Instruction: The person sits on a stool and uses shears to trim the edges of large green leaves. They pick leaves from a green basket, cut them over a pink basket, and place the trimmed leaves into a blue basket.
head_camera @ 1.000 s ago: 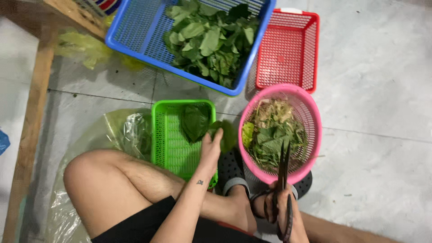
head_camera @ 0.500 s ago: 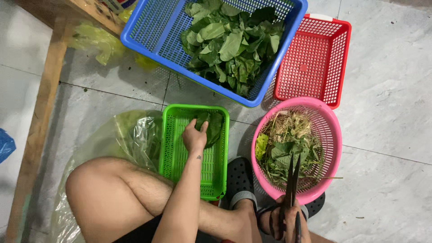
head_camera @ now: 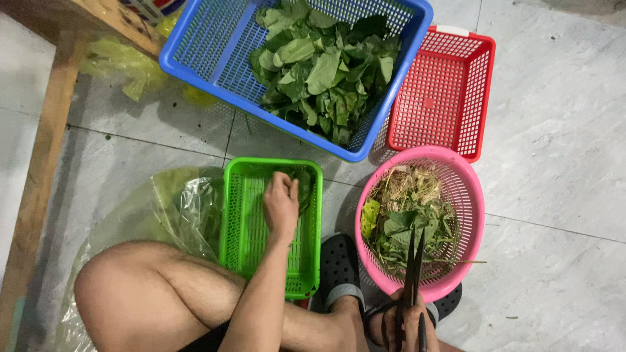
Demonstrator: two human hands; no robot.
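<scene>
Green basket (head_camera: 244,221) under left hand (head_camera: 281,207), fingers curled on leaves (head_camera: 304,186); right hand (head_camera: 405,326) clasping scissors (head_camera: 412,270)

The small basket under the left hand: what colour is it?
Green; the small basket shows best in the head view, under the left hand.

The green basket (head_camera: 251,221) is a small rectangular plastic tray with slotted walls and floor, standing flat on the grey tiled floor, its long sides running away from the person. A few dark green leaves (head_camera: 304,188) lie pressed into its far right corner; the rest of its floor is bare. The scissors (head_camera: 411,274) are dark and long-bladed, blades together, pointing away over the near rim of a pink basket.
</scene>
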